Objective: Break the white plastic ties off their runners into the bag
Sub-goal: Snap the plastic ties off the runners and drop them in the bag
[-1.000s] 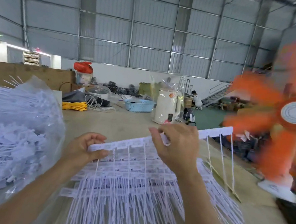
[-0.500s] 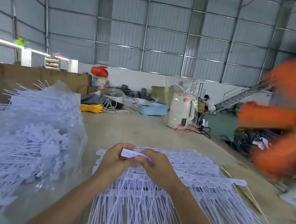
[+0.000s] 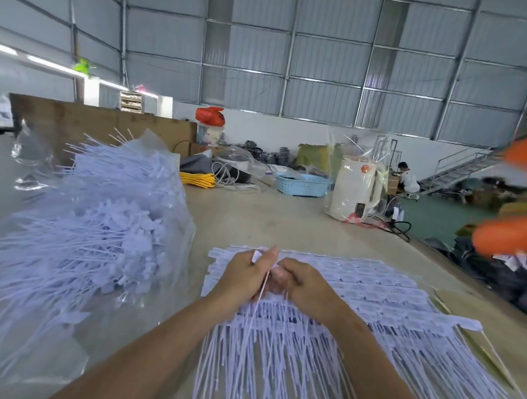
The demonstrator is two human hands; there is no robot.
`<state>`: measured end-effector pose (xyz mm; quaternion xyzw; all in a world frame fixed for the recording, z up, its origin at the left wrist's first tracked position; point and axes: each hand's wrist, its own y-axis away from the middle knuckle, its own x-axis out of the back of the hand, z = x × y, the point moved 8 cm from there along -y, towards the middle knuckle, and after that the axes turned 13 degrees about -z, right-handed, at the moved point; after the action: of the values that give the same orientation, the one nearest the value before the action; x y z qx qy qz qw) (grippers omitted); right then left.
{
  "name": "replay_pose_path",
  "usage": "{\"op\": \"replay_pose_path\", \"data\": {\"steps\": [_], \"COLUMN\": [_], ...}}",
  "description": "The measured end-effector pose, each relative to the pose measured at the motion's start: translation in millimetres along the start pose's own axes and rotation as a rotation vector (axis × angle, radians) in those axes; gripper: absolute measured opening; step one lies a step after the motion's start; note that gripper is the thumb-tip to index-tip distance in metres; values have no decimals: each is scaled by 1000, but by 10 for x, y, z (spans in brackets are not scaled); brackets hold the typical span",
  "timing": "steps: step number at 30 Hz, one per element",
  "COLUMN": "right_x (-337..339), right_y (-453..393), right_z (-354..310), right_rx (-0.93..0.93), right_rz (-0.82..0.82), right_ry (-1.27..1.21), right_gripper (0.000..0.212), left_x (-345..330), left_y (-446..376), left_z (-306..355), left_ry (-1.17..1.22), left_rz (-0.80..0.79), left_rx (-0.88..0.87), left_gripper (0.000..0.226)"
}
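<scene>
Your left hand (image 3: pixel 243 276) and right hand (image 3: pixel 303 287) meet knuckle to knuckle, fingers (image 3: pixel 271 258) of both curled tight round a small bunch of thin white plastic ties (image 3: pixel 252 314) whose tails hang toward you. Directly beneath your fingers the stacked white tie runners (image 3: pixel 358 305) cover the beige surface (image 3: pixel 254 217). Left of your fingers sits the clear plastic bag (image 3: pixel 99 215), stuffed with loose ties.

I find no text, number or brand that I can read. The heads of the white ties (image 3: pixel 359 292) on the surface carry faint marks, too blurred to make out. The cream-coloured appliance (image 3: pixel 354 192) at the far end bears an orange round badge and a small dark panel, both too small to read.
</scene>
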<state>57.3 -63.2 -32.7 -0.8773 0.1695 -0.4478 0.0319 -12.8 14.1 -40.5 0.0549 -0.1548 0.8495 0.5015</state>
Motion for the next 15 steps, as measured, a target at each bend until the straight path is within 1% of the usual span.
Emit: {"op": "replay_pose_path", "data": {"steps": [2, 3, 5, 7, 10, 13, 15], "right_x": [38, 74, 148, 199, 321, 356, 374], "right_y": [23, 42, 78, 89, 153, 180, 190], "right_z": [-31, -48, -77, -115, -211, -324, -310], "right_rx": [24, 34, 53, 60, 107, 175, 167], "right_rz": [16, 38, 90, 128, 207, 232, 228], "right_ry": [19, 25, 58, 171, 325, 370, 366], "right_gripper": [24, 25, 23, 19, 22, 23, 20], "left_x": [7, 12, 4, -17, -64, -131, -154], "left_y": [-11, -22, -52, -70, -67, -50, -26], "left_z": [-12, -17, -16, -22, 3, 28, 56], "left_ry": [-45, -34, 28, 118, 253, 336, 387], "left_rz": [-2, -4, -15, -47, -118, -181, -249], "left_rx": [16, 24, 40, 82, 139, 163, 170], "left_gripper": [61, 58, 46, 36, 24, 27, 33]}}
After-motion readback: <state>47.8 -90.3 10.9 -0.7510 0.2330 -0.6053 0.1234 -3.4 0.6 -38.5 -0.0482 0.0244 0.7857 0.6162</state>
